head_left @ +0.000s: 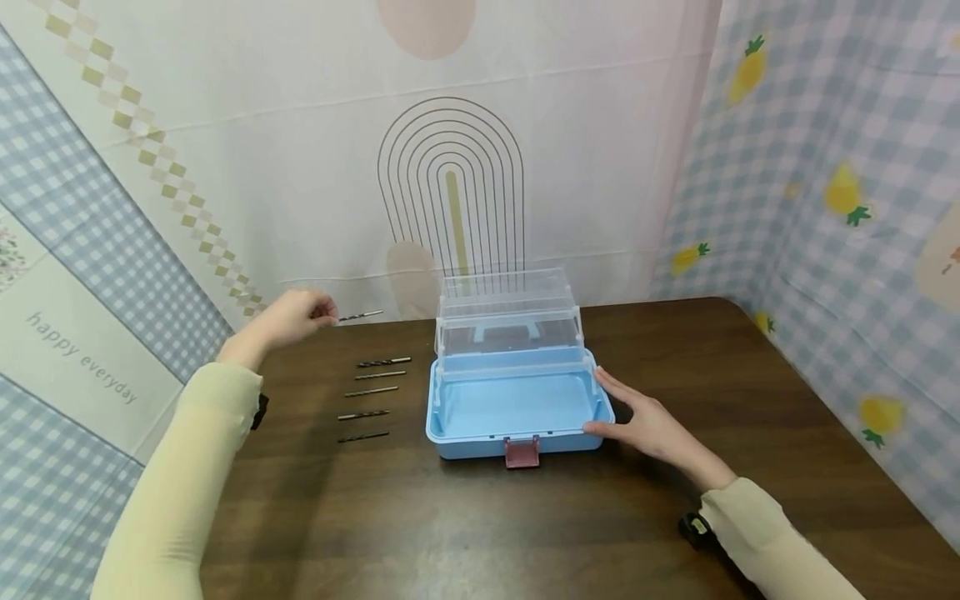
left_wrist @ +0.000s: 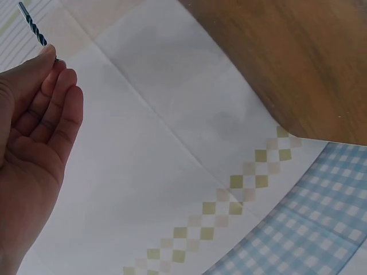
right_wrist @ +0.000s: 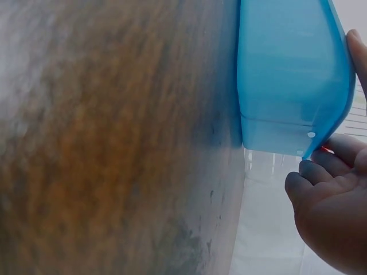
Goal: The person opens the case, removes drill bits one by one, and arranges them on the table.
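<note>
My left hand [head_left: 302, 317] pinches a drill bit [head_left: 362, 316] by one end between thumb and fingertips, above the table's back left. In the left wrist view the bit's spiral flutes and plain shank stick out past the thumb. Several more drill bits [head_left: 372, 392] lie in a column on the table, left of a light blue toolbox [head_left: 517, 408]. The toolbox stands with its clear tiers raised at the back. My right hand [head_left: 651, 427] rests against the toolbox's right side, thumb at the front corner and index finger stretched along the rim.
A pink latch [head_left: 522, 452] hangs at the toolbox's front. The brown wooden table [head_left: 465, 533] meets a printed white cloth [head_left: 315, 167] at the back. Checked cloth [head_left: 810, 250] hangs along the right side.
</note>
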A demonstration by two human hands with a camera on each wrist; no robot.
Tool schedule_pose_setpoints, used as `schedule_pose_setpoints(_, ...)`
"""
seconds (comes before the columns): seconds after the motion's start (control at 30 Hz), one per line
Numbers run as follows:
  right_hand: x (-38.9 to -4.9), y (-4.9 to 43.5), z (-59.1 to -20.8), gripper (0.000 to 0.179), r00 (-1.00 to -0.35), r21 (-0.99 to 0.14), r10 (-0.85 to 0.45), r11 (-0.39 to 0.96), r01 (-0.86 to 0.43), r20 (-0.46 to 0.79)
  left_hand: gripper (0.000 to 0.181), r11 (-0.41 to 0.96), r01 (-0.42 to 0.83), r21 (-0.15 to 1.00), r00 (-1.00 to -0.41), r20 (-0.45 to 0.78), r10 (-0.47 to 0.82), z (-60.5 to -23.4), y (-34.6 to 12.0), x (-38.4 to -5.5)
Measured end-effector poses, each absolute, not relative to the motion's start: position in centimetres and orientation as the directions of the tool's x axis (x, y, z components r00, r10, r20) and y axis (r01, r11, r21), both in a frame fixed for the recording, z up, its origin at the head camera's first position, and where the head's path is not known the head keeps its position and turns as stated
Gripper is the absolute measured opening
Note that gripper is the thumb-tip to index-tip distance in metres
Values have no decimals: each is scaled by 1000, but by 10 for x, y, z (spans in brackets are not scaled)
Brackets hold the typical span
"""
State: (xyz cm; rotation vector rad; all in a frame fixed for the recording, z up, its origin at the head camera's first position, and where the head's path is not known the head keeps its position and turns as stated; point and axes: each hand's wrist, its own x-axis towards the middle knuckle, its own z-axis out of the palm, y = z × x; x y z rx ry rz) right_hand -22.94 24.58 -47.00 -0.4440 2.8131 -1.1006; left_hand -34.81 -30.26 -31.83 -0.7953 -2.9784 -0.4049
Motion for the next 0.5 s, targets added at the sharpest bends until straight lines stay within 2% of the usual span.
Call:
schedule_pose_setpoints(0.27, -230, 247, -467, 96, -952, -672, -305, 700, -242, 26, 10, 815, 506, 282, -859, 77, 506, -346, -309, -320)
schedule_pose_setpoints(0.5, -228, 246, -472, 97, -952, -685, -304, 686, -244, 34, 11, 797, 546, 259, -836, 110, 537, -365, -311, -297)
